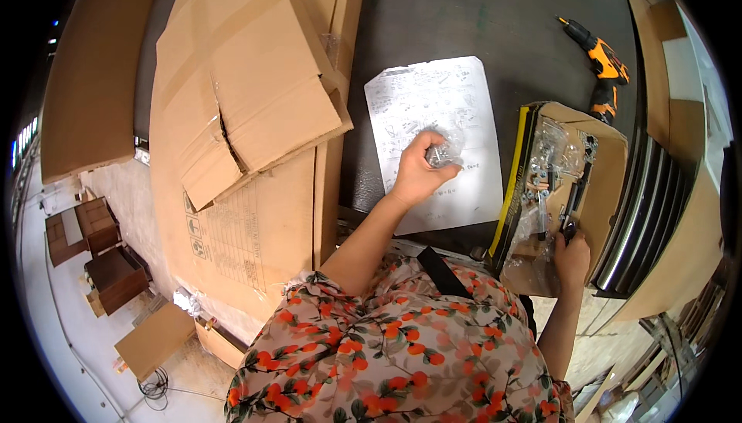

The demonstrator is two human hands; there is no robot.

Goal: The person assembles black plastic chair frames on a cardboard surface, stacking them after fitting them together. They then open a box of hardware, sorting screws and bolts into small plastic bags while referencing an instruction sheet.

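My left hand (pixel 417 172) is curled round a crumpled clear plastic bag (pixel 444 150) with small metal pieces in it. The hand hovers over, or rests on, a white printed instruction sheet (pixel 429 98) lying on the dark table. On the right, my right hand (pixel 573 257) reaches into an open shallow cardboard box (pixel 609 156) with a yellow and black edge. Its fingers are closed at the end of a dark object (pixel 570 230), whose kind I cannot make out. Clear bags of hardware (pixel 545 183) and dark slender parts lie in the box.
An orange and black cordless drill (pixel 605 59) lies beyond the box. Large brown cartons (pixel 232 59) are stacked at the left. Black rollers (pixel 645 214) run along the right. Brown wooden boxes (pixel 116 276) stand on the floor at far left.
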